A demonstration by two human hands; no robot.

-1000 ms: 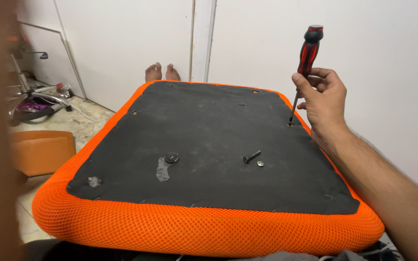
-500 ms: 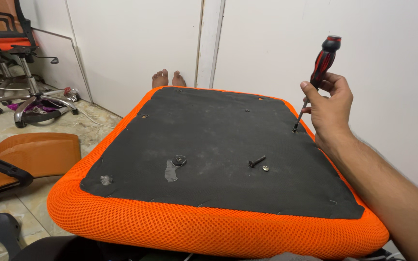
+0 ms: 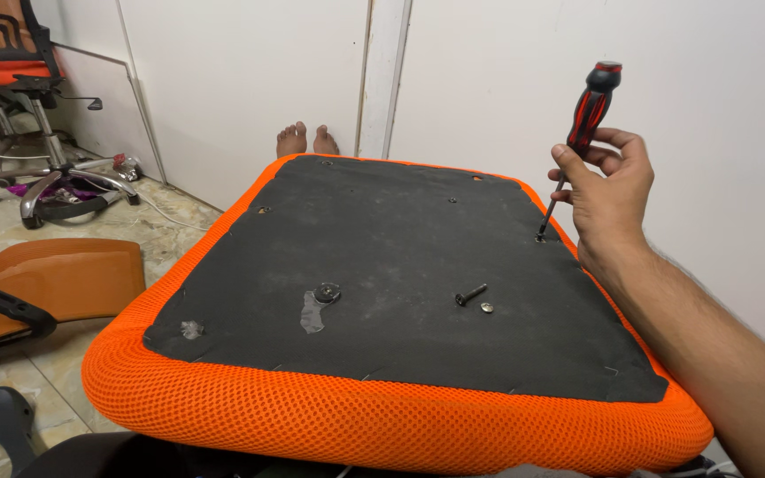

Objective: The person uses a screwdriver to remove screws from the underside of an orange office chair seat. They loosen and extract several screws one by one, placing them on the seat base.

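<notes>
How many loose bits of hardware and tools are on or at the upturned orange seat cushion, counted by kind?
Screwdrivers: 1, red and black, held in the right hand, tip at a hole near the cushion's right edge.
Loose bolts: 1, black.
Loose washers: 1, small and silver.
Round fittings beside the grey patch: 1.
Total: 4

Upturned orange seat cushion (image 3: 382,416) carries 1 loose bolt (image 3: 470,295), washer (image 3: 486,308).

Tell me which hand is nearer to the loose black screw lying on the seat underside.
Right. The right hand holds a screwdriver at the seat's far right edge, up and right of the loose screw. The left hand is not in view.
</notes>
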